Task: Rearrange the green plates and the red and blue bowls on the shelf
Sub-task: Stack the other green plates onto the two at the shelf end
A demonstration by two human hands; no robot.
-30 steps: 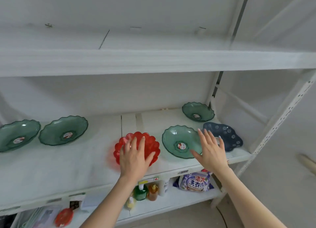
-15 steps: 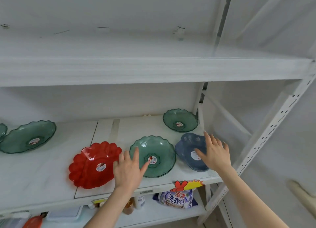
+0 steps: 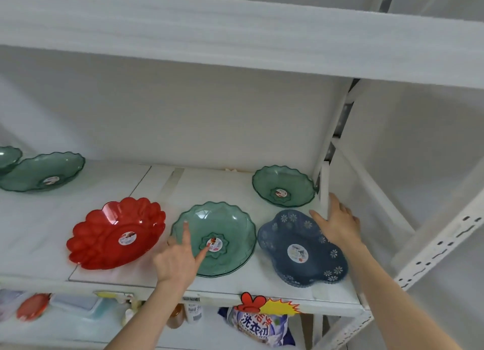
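Note:
On the white shelf [image 3: 131, 281] a red scalloped bowl [image 3: 115, 233] lies front left, a green plate [image 3: 225, 231] in the middle and a blue flowered bowl [image 3: 301, 250] at the right. Behind the blue bowl rests another green plate [image 3: 284, 185]. Two more green plates sit far left, one [image 3: 43, 171] whole and one [image 3: 7, 157] cut by the frame edge. My left hand [image 3: 178, 258] lies over the middle plate's near-left rim, fingers spread, holding nothing. My right hand [image 3: 336, 222] hovers open at the blue bowl's far-right rim, beside the shelf post.
A white upright post [image 3: 324, 189] and slotted frame rail [image 3: 432, 247] bound the shelf on the right. Another shelf board [image 3: 235, 37] hangs close above. Below are a detergent bag [image 3: 258, 328], bottles [image 3: 193, 313] and a red lid [image 3: 32, 306].
The view shifted right. My left hand left the red bowl and now lies over the middle green plate. My right hand slid from that plate to the blue bowl's far-right rim.

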